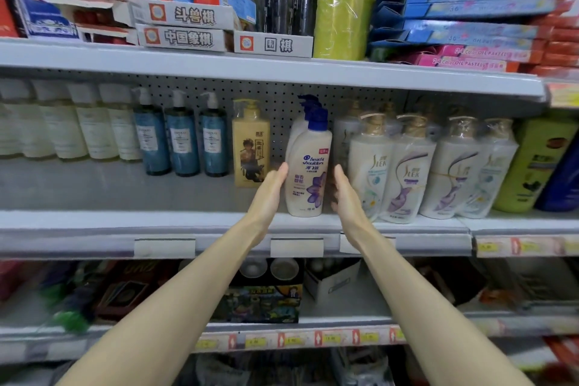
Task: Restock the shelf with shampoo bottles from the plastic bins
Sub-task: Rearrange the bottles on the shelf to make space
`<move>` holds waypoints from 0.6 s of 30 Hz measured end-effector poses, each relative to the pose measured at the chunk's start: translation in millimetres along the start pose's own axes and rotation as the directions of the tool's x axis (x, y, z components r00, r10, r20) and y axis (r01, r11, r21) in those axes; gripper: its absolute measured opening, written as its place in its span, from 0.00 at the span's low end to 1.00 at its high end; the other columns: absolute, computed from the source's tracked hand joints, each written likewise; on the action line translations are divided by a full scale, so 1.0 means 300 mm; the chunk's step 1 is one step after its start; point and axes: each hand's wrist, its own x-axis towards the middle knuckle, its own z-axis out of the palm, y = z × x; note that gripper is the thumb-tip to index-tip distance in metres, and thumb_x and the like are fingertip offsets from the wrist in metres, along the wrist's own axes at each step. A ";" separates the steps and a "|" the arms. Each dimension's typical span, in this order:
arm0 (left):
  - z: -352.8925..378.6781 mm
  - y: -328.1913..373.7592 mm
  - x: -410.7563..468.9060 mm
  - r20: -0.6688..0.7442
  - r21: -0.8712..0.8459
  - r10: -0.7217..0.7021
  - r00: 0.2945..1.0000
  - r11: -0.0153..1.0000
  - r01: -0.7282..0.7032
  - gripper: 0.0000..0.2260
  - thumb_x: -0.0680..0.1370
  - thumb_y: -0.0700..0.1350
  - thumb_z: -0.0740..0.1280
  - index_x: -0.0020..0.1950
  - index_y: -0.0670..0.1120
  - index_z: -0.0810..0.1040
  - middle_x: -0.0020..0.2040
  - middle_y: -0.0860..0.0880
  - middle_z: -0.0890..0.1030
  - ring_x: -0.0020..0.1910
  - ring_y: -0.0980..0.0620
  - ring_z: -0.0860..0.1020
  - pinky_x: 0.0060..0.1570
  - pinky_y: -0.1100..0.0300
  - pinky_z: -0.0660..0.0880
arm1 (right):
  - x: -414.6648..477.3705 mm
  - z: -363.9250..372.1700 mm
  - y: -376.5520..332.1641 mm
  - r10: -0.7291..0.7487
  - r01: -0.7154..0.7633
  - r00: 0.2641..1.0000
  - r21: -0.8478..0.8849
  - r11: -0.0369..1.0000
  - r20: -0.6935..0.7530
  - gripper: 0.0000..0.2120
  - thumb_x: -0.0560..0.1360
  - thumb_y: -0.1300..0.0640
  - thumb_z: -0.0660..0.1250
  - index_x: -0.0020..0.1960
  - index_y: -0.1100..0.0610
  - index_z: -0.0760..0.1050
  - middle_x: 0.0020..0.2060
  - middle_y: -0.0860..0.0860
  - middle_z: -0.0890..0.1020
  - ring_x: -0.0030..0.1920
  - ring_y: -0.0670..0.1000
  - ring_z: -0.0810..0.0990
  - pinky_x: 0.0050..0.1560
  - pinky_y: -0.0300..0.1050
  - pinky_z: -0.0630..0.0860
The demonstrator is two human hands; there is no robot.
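Observation:
A white shampoo bottle (308, 166) with a blue pump cap and purple flower label stands upright near the front of the middle shelf (188, 222), with more of the same kind lined up behind it. My left hand (271, 191) lies flat along its left side, fingers straight, fingertips at the bottle's edge. My right hand (346, 194) is held flat just right of the bottle, with a narrow gap showing. Neither hand grips anything. No plastic bin is in view.
A yellow bottle (250, 144) and three blue pump bottles (181, 135) stand left of it, with pale bottles (78, 122) farther left. White wrapped bottles (407, 172) crowd the right. Board-game boxes (188, 25) fill the upper shelf. Bare shelf lies at front left.

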 end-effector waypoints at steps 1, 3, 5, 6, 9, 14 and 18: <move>-0.010 -0.002 -0.020 0.009 0.025 0.002 1.000 1.000 -0.002 0.30 0.80 0.61 0.54 0.78 0.48 0.55 0.73 0.56 0.63 0.72 0.55 0.61 0.73 0.52 0.56 | -0.026 0.002 -0.006 -0.002 0.002 1.000 -0.023 1.000 -0.005 0.25 0.83 0.46 0.49 0.76 0.55 0.57 0.71 0.48 0.67 0.67 0.45 0.66 0.67 0.41 0.61; -0.027 -0.004 -0.069 0.034 0.061 0.010 0.999 0.998 -0.012 0.31 0.79 0.62 0.56 0.78 0.50 0.54 0.77 0.52 0.59 0.75 0.51 0.59 0.73 0.51 0.56 | -0.075 0.013 -0.017 -0.008 0.008 1.000 -0.038 0.999 0.001 0.20 0.83 0.48 0.49 0.73 0.53 0.61 0.61 0.44 0.71 0.60 0.42 0.68 0.58 0.31 0.66; -0.047 -0.004 -0.126 0.044 0.062 0.029 0.999 0.998 -0.032 0.30 0.80 0.59 0.58 0.78 0.48 0.56 0.77 0.50 0.61 0.74 0.52 0.61 0.68 0.57 0.58 | -0.120 0.034 -0.024 -0.001 0.001 1.000 -0.083 0.997 -0.003 0.16 0.83 0.48 0.50 0.66 0.52 0.67 0.57 0.46 0.76 0.59 0.44 0.72 0.49 0.28 0.68; -0.059 -0.002 -0.154 0.046 0.066 0.041 0.998 0.997 -0.044 0.29 0.80 0.57 0.59 0.78 0.48 0.56 0.76 0.50 0.62 0.73 0.53 0.62 0.66 0.59 0.60 | -0.139 0.045 -0.023 -0.011 0.012 1.000 -0.116 0.993 0.006 0.17 0.83 0.46 0.51 0.65 0.53 0.69 0.60 0.49 0.77 0.62 0.47 0.73 0.51 0.31 0.68; -0.110 0.004 -0.241 0.048 0.087 0.060 0.997 0.994 -0.064 0.28 0.80 0.56 0.60 0.77 0.47 0.58 0.74 0.50 0.65 0.70 0.54 0.65 0.64 0.60 0.61 | -0.207 0.080 -0.016 -0.020 0.020 1.000 -0.113 0.993 0.002 0.21 0.81 0.44 0.54 0.68 0.54 0.69 0.62 0.49 0.75 0.66 0.50 0.71 0.65 0.45 0.66; -0.234 -0.012 -0.391 0.017 0.132 0.065 0.998 0.989 -0.066 0.28 0.80 0.56 0.60 0.77 0.49 0.58 0.65 0.54 0.68 0.62 0.58 0.66 0.62 0.60 0.62 | -0.315 0.177 0.005 -0.029 0.031 0.999 -0.123 0.992 0.016 0.23 0.79 0.44 0.60 0.69 0.56 0.70 0.66 0.52 0.74 0.66 0.51 0.72 0.70 0.52 0.66; -0.351 -0.057 -0.514 -0.067 0.124 0.031 0.997 0.992 -0.022 0.27 0.80 0.52 0.61 0.77 0.48 0.59 0.59 0.56 0.70 0.61 0.58 0.68 0.60 0.61 0.63 | -0.410 0.270 0.059 0.006 0.003 0.997 -0.127 0.992 0.071 0.22 0.80 0.47 0.60 0.69 0.58 0.70 0.66 0.53 0.75 0.67 0.52 0.72 0.67 0.48 0.68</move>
